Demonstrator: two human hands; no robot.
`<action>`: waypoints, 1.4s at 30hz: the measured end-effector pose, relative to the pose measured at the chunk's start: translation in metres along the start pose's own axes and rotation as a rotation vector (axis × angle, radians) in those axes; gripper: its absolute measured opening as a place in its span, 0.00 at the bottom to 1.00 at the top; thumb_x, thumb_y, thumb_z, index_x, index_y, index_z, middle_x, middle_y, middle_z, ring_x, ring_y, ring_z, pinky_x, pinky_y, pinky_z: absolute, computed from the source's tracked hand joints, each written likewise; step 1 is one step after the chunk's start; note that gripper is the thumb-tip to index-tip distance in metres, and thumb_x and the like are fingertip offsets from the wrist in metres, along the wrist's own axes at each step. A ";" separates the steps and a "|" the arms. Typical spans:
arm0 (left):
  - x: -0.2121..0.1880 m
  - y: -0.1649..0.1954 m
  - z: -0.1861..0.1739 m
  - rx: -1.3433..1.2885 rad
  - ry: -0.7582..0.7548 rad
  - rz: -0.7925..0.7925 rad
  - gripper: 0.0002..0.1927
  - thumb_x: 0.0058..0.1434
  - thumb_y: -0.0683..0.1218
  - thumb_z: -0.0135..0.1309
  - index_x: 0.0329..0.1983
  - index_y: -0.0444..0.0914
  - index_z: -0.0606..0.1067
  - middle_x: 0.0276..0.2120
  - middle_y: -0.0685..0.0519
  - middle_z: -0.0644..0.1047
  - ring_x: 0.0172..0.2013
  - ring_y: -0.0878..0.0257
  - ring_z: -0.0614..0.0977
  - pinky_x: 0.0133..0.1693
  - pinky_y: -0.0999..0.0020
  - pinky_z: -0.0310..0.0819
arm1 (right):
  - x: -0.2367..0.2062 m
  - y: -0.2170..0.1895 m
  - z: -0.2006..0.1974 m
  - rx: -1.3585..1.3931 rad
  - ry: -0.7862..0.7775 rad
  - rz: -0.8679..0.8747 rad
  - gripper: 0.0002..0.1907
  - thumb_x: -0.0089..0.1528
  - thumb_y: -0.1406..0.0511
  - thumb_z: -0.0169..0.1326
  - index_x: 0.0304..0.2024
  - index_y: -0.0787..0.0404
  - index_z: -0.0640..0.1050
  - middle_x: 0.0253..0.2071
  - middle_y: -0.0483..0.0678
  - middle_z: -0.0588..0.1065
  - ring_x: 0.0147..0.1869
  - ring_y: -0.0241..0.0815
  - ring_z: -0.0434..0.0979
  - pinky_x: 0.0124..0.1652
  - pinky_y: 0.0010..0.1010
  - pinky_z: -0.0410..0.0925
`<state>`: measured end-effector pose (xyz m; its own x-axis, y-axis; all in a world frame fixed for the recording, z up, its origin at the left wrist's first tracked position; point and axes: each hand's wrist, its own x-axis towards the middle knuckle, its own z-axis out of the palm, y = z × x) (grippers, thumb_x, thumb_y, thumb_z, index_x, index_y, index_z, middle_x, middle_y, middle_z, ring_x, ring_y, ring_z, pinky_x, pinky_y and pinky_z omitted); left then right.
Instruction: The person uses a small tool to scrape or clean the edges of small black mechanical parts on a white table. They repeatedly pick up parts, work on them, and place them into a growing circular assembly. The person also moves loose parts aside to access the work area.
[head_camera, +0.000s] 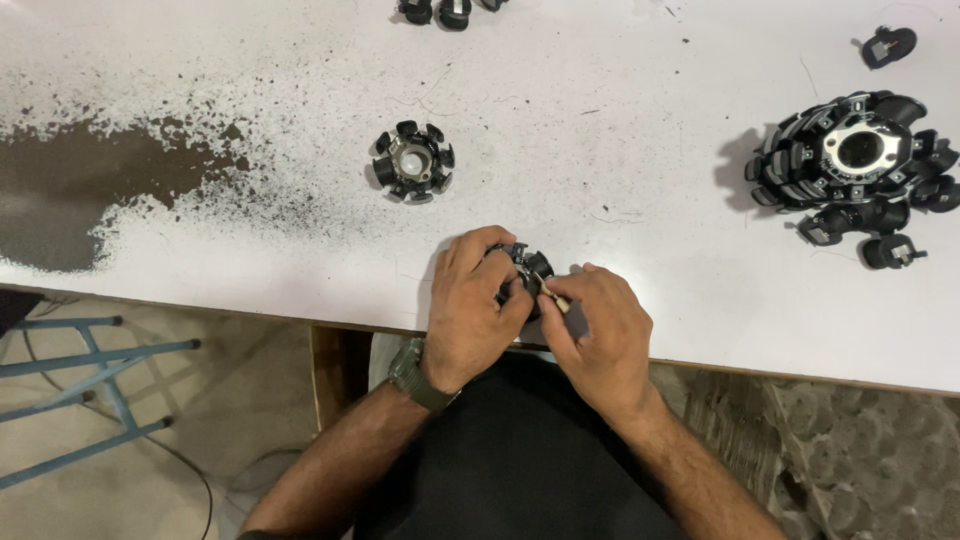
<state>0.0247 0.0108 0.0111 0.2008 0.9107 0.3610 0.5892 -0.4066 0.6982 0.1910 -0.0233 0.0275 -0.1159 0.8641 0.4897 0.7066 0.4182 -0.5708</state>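
Fingers of the left hand (470, 305) wrap around a small black round part (527, 270) at the near edge of the white table (620, 130), the thumb and curled fingers closed on its left side so that only its top right portion shows. The right hand (598, 335) is pinched shut on a thin pale tool (553, 297), whose tip meets the black part just where the two hands come together. How the tool is seated in the part cannot be told, since the fingers cover it. A dark green wristwatch (417, 377) sits on the left wrist.

Further up the table, well apart from the hands, lies a small stator core (413, 162) with black wound poles around a metal centre ring. To the right stands a heap of similar black stator parts (855, 165), stacked around a larger one with a pale metal plate and round hole on top; a few loose pieces lie just beside it at its lower edge. A single small black piece (888, 45) rests near the far right corner, and more black pieces (445, 10) are cut off by the top edge.

The left side of the table carries a worn dark patch (70, 190) with speckled paint around it. Below the table edge on the left, a blue metal frame (90, 390) stands on the floor
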 end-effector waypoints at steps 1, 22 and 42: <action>0.000 0.000 0.000 -0.007 0.000 -0.002 0.05 0.55 0.38 0.59 0.31 0.36 0.74 0.53 0.47 0.74 0.53 0.50 0.75 0.56 0.51 0.67 | 0.000 0.000 0.000 -0.005 -0.003 -0.008 0.10 0.60 0.70 0.64 0.43 0.62 0.78 0.38 0.48 0.79 0.43 0.46 0.81 0.57 0.46 0.74; -0.001 0.006 -0.017 -0.109 -0.037 -0.063 0.07 0.59 0.41 0.62 0.40 0.38 0.79 0.60 0.47 0.73 0.59 0.51 0.75 0.54 0.58 0.76 | -0.004 -0.001 0.005 -0.040 0.036 -0.054 0.12 0.60 0.72 0.64 0.44 0.62 0.77 0.39 0.49 0.79 0.46 0.47 0.81 0.57 0.45 0.74; -0.002 0.002 -0.013 -0.043 -0.050 -0.006 0.06 0.60 0.44 0.64 0.38 0.38 0.81 0.56 0.49 0.77 0.53 0.56 0.78 0.53 0.57 0.72 | -0.003 -0.007 -0.004 0.056 0.009 0.054 0.11 0.61 0.72 0.63 0.45 0.64 0.77 0.41 0.51 0.79 0.41 0.43 0.83 0.37 0.30 0.75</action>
<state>0.0148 0.0070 0.0199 0.2368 0.9150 0.3267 0.5563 -0.4034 0.7265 0.1895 -0.0300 0.0330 -0.0722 0.8836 0.4626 0.6717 0.3859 -0.6324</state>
